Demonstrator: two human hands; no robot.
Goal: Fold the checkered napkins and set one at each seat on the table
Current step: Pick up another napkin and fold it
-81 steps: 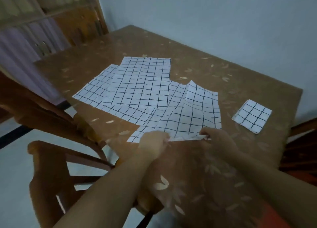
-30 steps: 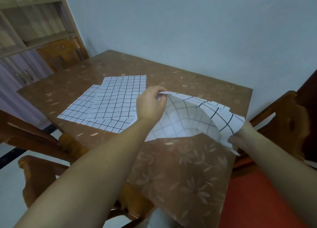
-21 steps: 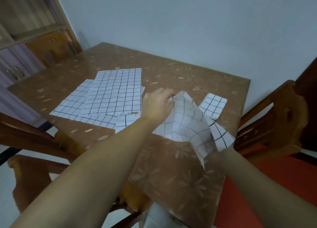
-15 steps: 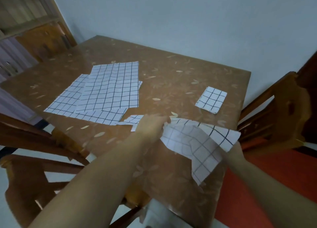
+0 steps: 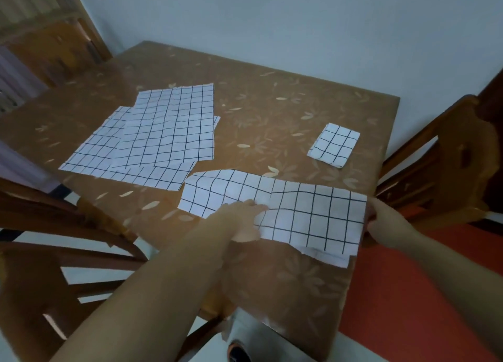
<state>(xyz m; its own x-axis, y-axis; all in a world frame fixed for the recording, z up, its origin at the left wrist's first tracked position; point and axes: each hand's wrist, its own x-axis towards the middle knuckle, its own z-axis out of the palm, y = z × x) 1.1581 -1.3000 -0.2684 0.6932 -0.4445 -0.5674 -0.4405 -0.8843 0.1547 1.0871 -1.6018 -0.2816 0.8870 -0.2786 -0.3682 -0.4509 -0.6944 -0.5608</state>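
A white checkered napkin lies folded over as a long strip near the front right of the brown table. My left hand grips its near edge around the middle. At the table's right edge my right hand pinches the strip's right end. A pile of unfolded checkered napkins lies spread at the left. One small folded napkin rests by the far right seat.
A wooden chair with a red seat stands at the table's right side. Another wooden chair stands at the left front. A wooden cabinet is at the back left, with a pale wall behind the table.
The napkin that both hands held up in the air has come down onto the table, folded over into a flatter strip. Both hands lowered with it.
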